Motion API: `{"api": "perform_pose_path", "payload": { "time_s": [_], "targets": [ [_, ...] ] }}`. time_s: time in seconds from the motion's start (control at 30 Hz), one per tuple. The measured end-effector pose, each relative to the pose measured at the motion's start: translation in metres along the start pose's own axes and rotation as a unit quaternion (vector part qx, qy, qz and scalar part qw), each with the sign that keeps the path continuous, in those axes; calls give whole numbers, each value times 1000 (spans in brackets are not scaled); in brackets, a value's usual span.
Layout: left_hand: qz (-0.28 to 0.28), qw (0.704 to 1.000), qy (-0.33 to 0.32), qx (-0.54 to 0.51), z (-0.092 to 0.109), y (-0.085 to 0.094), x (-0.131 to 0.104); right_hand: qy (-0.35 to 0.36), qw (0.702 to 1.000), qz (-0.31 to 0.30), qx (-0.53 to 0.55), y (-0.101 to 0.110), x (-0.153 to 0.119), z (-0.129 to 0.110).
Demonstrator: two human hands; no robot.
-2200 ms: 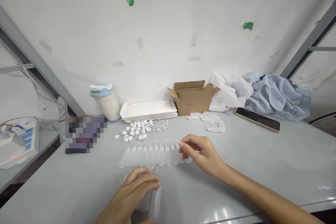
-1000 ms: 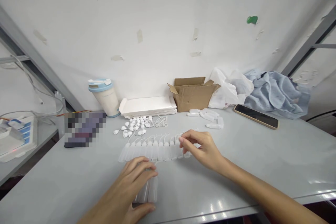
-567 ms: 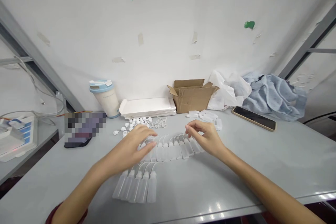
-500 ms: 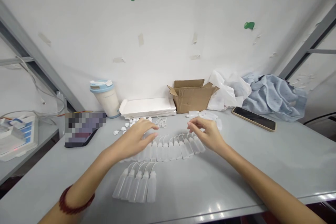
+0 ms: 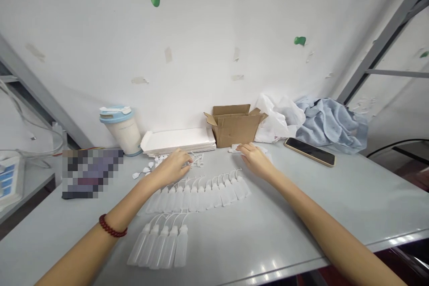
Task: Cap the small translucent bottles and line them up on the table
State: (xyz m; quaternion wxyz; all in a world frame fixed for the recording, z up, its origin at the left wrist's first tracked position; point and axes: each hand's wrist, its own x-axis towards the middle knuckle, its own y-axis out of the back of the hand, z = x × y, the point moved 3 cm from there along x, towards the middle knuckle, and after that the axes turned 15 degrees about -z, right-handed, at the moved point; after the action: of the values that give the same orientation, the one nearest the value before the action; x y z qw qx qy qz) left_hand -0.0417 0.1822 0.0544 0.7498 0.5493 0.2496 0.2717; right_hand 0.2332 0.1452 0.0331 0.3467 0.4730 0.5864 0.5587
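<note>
Through the head view, I'm seeing bottles with cords fitted lying in a long row and five more in a nearer row; loose caps, cords and spare bottles are lying farther off, unassembled. My left hand is hovering half-open by the cords; my right hand is reaching over the spare bottles, its grip hidden, so I can't tell. The box is standing open, its inside hiding from me.
</note>
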Motion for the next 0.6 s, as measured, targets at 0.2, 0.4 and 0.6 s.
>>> {"api": "perform_pose_path", "payload": {
  "time_s": [0.2, 0.4, 0.6],
  "targets": [
    [8, 1000, -4, 15, 1, -4, 2, 3, 999, -31, -23, -7, 1, 0],
    [49, 999, -6, -2, 5, -1, -2, 2, 999, -32, -25, -9, 3, 1],
    [125, 991, 23, -43, 7, 10, -15, 14, 999, -32, -23, -15, 4, 0]
  ]
}}
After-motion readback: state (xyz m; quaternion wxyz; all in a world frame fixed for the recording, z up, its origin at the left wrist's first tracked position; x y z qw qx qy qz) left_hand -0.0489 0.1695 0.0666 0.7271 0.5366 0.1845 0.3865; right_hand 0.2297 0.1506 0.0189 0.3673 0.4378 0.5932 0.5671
